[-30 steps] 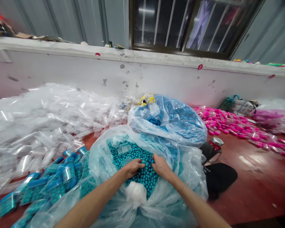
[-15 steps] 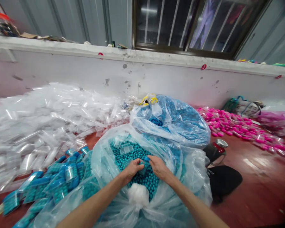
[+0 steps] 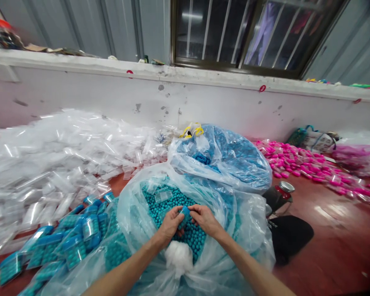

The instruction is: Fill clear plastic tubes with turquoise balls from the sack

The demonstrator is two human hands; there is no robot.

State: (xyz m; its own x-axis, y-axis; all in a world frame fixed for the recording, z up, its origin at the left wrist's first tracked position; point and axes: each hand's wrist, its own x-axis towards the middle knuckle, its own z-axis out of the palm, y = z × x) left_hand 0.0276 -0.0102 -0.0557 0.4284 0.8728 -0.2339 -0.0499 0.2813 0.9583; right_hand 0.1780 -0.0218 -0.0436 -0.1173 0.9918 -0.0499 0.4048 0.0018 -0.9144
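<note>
A large clear plastic bag [image 3: 129,193] stands open in front of me, full of teal beads [image 3: 154,207]. Over the beads, my left hand [image 3: 170,224] is closed around a small clear container [image 3: 181,224], its contents mostly hidden by my fingers. On its top sits a blue cap [image 3: 185,213]. The fingers of my right hand [image 3: 205,218] pinch at the cap's right edge. Behind my hands an empty clear container [image 3: 163,195] lies on the beads. The near side of the bag is gathered into a white bunch [image 3: 179,255].
Blue-capped containers of teal beads [image 3: 75,248] lie at the left, below a wide heap of clear containers [image 3: 64,156]. Behind is a bag of blue beads [image 3: 234,156]. Pink-filled containers [image 3: 296,160], a jar with a silver lid [image 3: 286,188] and a black object [image 3: 290,238] are at right.
The blue cap, earlier apart from the container in my right fingers, has moved left onto the container's top. My left hand has tilted the container toward my right hand.
</note>
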